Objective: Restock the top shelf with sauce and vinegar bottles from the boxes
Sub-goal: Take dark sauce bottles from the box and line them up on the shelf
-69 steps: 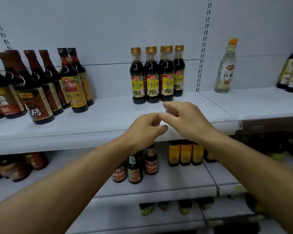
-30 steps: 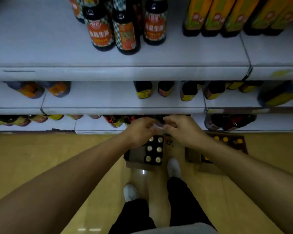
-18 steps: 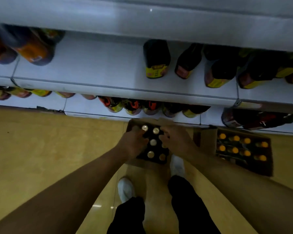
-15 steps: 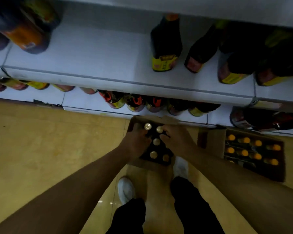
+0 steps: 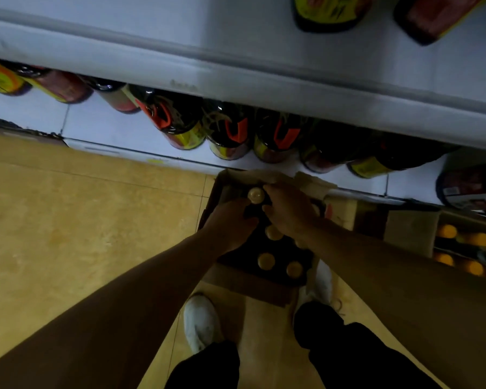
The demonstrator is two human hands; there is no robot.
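Note:
On the floor below me stands an open cardboard box [image 5: 247, 284] of dark sauce bottles with gold caps [image 5: 266, 261]. Both my hands are down inside its far end. My left hand [image 5: 229, 224] curls its fingers round the neck of a bottle whose gold cap [image 5: 255, 195] shows just above them. Close to the right, my right hand [image 5: 291, 211] is curled over the neighbouring bottle and hides its cap. The top shelf is out of view.
A second box [image 5: 410, 234] of orange-capped bottles [image 5: 479, 239] stands on the floor to the right. The lowest shelf [image 5: 101, 127] carries dark bottles [image 5: 227, 136] right behind the boxes. My white shoes [image 5: 201, 321] stand on the yellow floor [image 5: 82, 234] against the near box.
My view dropped from the top shelf to the floor. Both hands went down together into the box of gold-capped bottles and closed on two bottles at its far end.

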